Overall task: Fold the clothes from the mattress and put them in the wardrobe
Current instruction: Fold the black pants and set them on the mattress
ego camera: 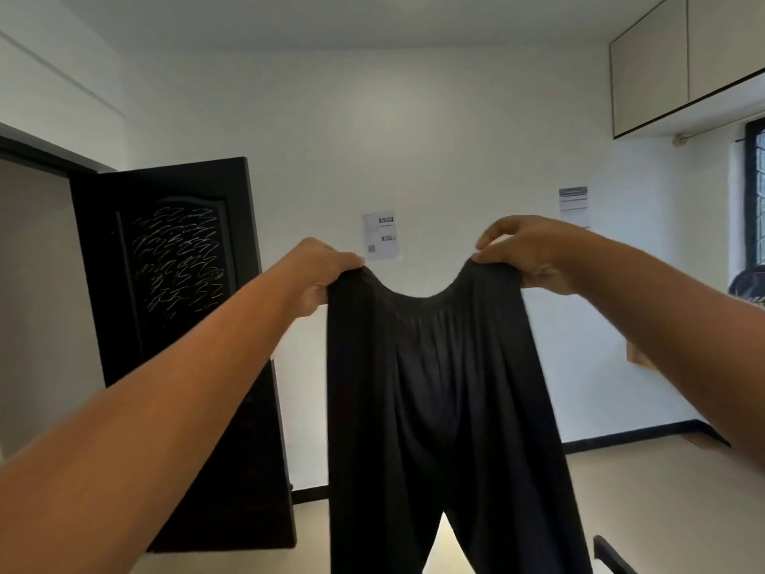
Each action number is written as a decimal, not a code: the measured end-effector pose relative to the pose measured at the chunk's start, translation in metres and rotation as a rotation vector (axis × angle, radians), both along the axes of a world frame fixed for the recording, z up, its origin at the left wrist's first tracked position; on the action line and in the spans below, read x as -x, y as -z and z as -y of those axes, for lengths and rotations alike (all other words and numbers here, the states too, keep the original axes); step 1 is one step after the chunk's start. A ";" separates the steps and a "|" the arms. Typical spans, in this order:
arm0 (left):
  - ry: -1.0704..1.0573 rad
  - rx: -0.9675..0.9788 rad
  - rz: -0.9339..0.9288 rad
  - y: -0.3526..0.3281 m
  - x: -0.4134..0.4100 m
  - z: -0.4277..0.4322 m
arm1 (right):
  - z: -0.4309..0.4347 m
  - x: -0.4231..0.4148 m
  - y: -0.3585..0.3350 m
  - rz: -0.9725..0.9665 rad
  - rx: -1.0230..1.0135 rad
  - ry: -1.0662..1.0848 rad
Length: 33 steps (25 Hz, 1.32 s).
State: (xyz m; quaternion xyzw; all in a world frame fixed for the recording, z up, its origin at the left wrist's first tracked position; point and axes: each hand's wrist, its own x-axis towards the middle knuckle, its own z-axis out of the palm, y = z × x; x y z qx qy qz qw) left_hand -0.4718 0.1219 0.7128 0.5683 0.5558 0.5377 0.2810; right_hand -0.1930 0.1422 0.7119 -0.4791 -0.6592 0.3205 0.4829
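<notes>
With left hand (321,275) and right hand (534,258), gripped waistband corners of black trousers (434,387), held up mid-frame with loose legs dangling, parted low. Noted scribbled black door (174,325) open at left, overhead cabinets (654,64) closed upper right.

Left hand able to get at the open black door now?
Probably not: left hand grips the black trousers at the waistband, as does the right hand. Nothing else blocks the black door.

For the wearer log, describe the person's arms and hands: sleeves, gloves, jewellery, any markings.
Both are bare. The left arm and right arm show no sleeve up to the frame edge. The left hand and right hand wear no gloves. No watch, bracelet or ring is visible, and no markings show.
</notes>
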 end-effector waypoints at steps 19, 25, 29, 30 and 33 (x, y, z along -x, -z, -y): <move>0.242 -0.104 -0.268 0.003 -0.021 0.015 | 0.042 0.022 -0.035 -0.381 -0.290 -0.349; 0.366 -0.379 -0.001 0.000 -0.018 0.017 | 0.040 0.004 -0.038 -0.415 -0.255 -0.179; 0.271 -0.501 -0.188 -0.010 -0.011 0.017 | 0.034 -0.002 -0.033 -0.381 -0.254 -0.117; 0.242 -0.514 -0.235 -0.012 -0.009 0.017 | 0.032 -0.004 -0.031 -0.377 -0.244 -0.119; 0.190 -0.535 -0.361 -0.014 -0.005 0.017 | 0.026 -0.007 -0.027 -0.354 -0.208 -0.130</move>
